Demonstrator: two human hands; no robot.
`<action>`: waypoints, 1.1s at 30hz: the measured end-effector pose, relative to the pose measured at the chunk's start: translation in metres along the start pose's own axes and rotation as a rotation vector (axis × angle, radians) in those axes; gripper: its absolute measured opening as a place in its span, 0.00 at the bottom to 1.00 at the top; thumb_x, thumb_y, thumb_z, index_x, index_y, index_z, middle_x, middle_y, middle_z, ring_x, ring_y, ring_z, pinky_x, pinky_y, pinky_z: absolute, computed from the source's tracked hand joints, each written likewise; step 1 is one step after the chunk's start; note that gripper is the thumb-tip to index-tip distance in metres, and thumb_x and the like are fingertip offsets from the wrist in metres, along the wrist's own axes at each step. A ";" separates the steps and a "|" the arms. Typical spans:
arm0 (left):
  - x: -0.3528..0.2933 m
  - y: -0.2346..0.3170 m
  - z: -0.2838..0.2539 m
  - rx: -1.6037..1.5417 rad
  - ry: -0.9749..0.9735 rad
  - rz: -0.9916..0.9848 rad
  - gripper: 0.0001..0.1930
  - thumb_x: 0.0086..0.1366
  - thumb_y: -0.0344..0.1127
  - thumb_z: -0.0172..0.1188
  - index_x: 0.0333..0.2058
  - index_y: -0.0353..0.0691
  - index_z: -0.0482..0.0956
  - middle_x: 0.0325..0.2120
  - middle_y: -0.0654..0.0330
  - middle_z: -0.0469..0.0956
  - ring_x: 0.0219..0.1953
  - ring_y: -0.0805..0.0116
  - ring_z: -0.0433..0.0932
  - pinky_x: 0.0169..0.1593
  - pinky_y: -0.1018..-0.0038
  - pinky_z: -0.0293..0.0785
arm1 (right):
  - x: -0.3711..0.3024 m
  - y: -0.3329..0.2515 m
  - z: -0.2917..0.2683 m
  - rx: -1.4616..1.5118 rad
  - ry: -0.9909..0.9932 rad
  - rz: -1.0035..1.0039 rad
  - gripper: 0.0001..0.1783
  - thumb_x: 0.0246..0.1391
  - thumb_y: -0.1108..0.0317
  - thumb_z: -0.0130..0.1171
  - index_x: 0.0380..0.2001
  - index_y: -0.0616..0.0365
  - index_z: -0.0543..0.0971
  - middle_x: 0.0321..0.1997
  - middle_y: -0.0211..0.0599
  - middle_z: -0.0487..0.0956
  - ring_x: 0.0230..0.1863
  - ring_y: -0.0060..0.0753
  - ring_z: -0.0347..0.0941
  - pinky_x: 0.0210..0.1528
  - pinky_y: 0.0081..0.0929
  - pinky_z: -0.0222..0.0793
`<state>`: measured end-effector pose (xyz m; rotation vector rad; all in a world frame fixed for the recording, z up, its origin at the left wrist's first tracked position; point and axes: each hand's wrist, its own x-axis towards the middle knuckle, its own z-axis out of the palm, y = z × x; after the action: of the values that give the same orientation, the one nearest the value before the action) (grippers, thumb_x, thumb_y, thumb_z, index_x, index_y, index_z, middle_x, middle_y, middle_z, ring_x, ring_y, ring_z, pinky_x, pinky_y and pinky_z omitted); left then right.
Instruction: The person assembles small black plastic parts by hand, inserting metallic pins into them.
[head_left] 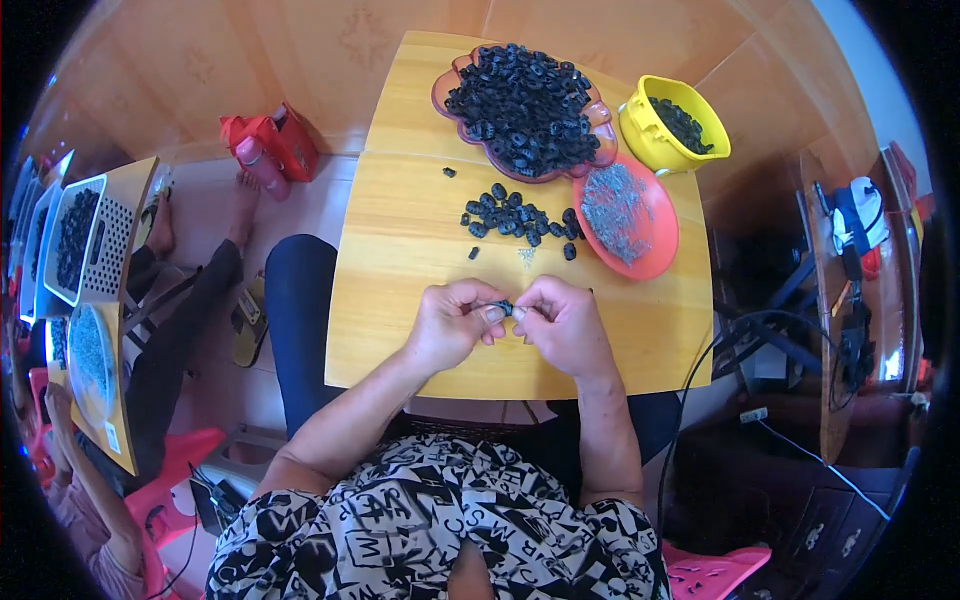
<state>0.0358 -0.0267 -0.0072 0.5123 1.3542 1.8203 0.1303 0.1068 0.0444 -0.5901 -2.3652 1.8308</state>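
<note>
Between my two hands, over the near part of the wooden table (400, 290), is a small black plastic part (505, 308). My left hand (455, 322) pinches it between thumb and fingers. The fingertips of my right hand (557, 318) are closed together against its right end; whether they also hold a tiny pin is too small to tell. Just beyond my hands lies a loose cluster of similar black parts (512, 215), with a little heap of tiny metal pins (527, 256) on the near side of it. A red plate (663, 235) of such pins stands to the right.
A scalloped tray (445, 92) heaped with black parts stands at the table's far side, beside a yellow bucket (652, 150) holding more. On the left, another person (90, 490) sits at a second table with a white basket (100, 255). A black cable (690, 385) hangs past the right edge.
</note>
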 end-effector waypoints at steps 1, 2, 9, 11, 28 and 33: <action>0.001 0.001 0.000 -0.015 0.003 -0.012 0.06 0.58 0.20 0.54 0.35 0.28 0.75 0.23 0.58 0.77 0.22 0.76 0.75 0.23 0.82 0.72 | 0.000 0.000 -0.002 0.110 -0.013 0.028 0.02 0.48 0.80 0.55 0.27 0.64 0.73 0.23 0.31 0.75 0.23 0.17 0.72 0.24 0.14 0.68; 0.000 0.002 0.000 -0.013 0.000 -0.012 0.06 0.58 0.20 0.54 0.35 0.28 0.75 0.23 0.58 0.77 0.22 0.76 0.75 0.23 0.82 0.72 | 0.001 0.001 -0.005 0.111 -0.010 0.028 0.02 0.48 0.80 0.55 0.27 0.64 0.73 0.23 0.31 0.75 0.23 0.17 0.72 0.24 0.14 0.68; -0.002 0.005 0.000 -0.149 -0.079 0.007 0.04 0.58 0.21 0.54 0.33 0.28 0.75 0.23 0.57 0.77 0.22 0.75 0.75 0.22 0.81 0.72 | 0.005 0.021 -0.010 0.509 -0.205 -0.018 0.09 0.49 0.70 0.60 0.31 0.64 0.74 0.26 0.35 0.77 0.25 0.22 0.75 0.27 0.18 0.72; -0.004 0.005 0.001 -0.186 -0.082 0.013 0.04 0.58 0.21 0.54 0.33 0.28 0.75 0.23 0.56 0.77 0.22 0.75 0.75 0.22 0.81 0.72 | 0.004 0.023 -0.009 0.531 -0.211 -0.049 0.09 0.49 0.70 0.61 0.30 0.64 0.74 0.25 0.36 0.77 0.25 0.22 0.74 0.27 0.18 0.72; 0.001 0.008 0.000 -0.329 -0.087 0.040 0.06 0.58 0.24 0.57 0.35 0.31 0.77 0.26 0.58 0.78 0.23 0.75 0.75 0.26 0.81 0.71 | 0.006 0.022 -0.017 0.760 -0.220 0.016 0.14 0.50 0.66 0.60 0.35 0.65 0.73 0.25 0.36 0.76 0.22 0.23 0.73 0.23 0.17 0.68; 0.001 -0.002 -0.002 -0.142 -0.038 0.061 0.12 0.58 0.25 0.58 0.41 0.33 0.74 0.25 0.61 0.77 0.22 0.78 0.72 0.25 0.83 0.68 | 0.009 0.010 -0.011 0.387 -0.122 0.060 0.08 0.50 0.70 0.56 0.31 0.65 0.75 0.22 0.34 0.76 0.21 0.21 0.72 0.22 0.16 0.66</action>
<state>0.0342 -0.0270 -0.0096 0.5150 1.1859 1.9306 0.1274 0.1216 0.0367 -0.5191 -1.9904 2.3280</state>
